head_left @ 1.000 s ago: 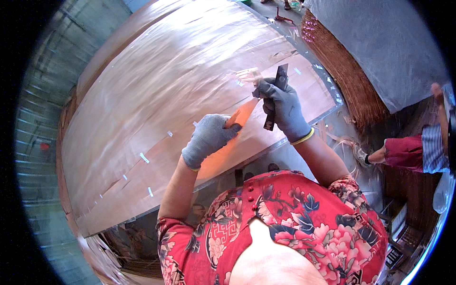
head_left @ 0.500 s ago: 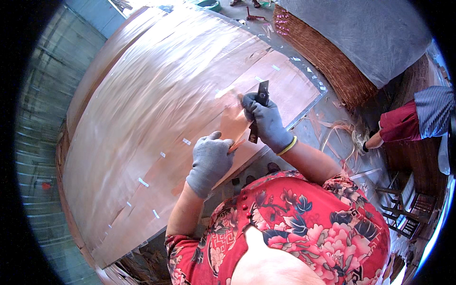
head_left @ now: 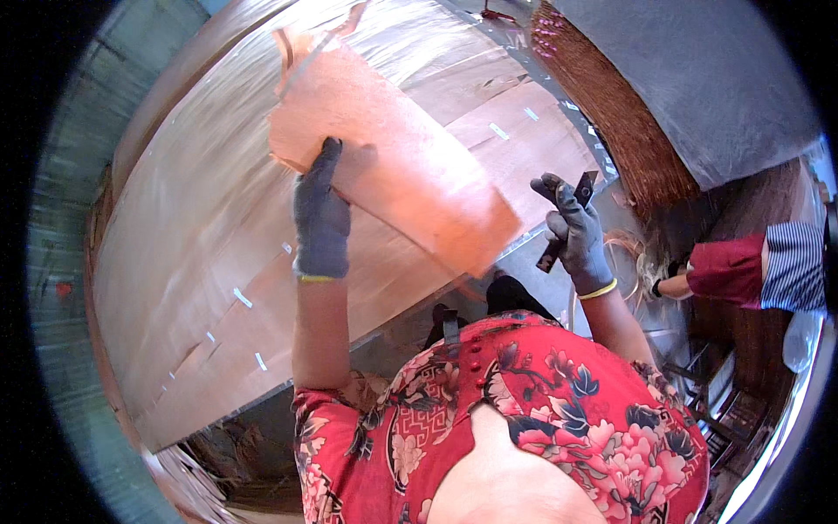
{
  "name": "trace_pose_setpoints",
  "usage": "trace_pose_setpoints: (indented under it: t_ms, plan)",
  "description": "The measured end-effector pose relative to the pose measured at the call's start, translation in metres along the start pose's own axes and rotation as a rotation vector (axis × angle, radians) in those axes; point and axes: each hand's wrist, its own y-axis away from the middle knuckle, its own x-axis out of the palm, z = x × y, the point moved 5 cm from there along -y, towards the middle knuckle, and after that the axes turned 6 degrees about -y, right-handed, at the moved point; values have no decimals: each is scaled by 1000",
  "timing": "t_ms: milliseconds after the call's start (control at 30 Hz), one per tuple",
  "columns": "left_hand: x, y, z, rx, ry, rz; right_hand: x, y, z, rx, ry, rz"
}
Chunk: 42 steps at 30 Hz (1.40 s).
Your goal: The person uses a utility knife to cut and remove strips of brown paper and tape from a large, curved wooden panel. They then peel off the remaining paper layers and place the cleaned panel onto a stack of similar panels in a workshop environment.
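Observation:
My left hand (head_left: 321, 223), in a grey glove, grips a torn-edged piece of reddish wood veneer (head_left: 393, 162) by its near edge, thumb on top. The piece is lifted and slants across in front of me, its near right corner close to the table's front edge. In my gloved right hand (head_left: 580, 244) is a dark flat blade-like tool (head_left: 584, 186), held past the right end of the table, apart from the piece. Under both lies a large veneer sheet (head_left: 201, 288) with small white tape strips (head_left: 242, 298) along its seams.
A stack of brown veneer (head_left: 615, 109), partly under a grey cover (head_left: 690, 79), stands at the far right. Another person (head_left: 729, 269) in red shorts and a striped top is to the right. Loose veneer strips (head_left: 621, 249) lie on the floor between us.
My left hand has moved up and left, and the veneer piece is now raised in it. My right hand has shifted right with the tool, away from the sheet.

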Motion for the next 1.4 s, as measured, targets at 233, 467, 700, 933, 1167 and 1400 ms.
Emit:
trace_pose_setpoints:
  t_ms: [233, 467, 700, 933, 1167, 1400]
  plan:
    - [13, -49, 85, -288, 268, -35, -32, -55, -1, 297, -10, 148]
    - [42, -69, 120, -184, 315, -91, -97, -135, 27, 417, 208, 400]
    - [60, -63, 153, 23, 126, -410, -106, -198, 21, 568, 135, 340]
    - [48, -37, 187, -193, 240, -515, -104, -253, 12, 346, 444, 295]
    - [39, -70, 187, -259, 160, -404, -88, -344, 37, 201, 543, 265]
    - [38, -91, 224, -370, -19, -635, -154, -368, 83, -51, 442, 9]
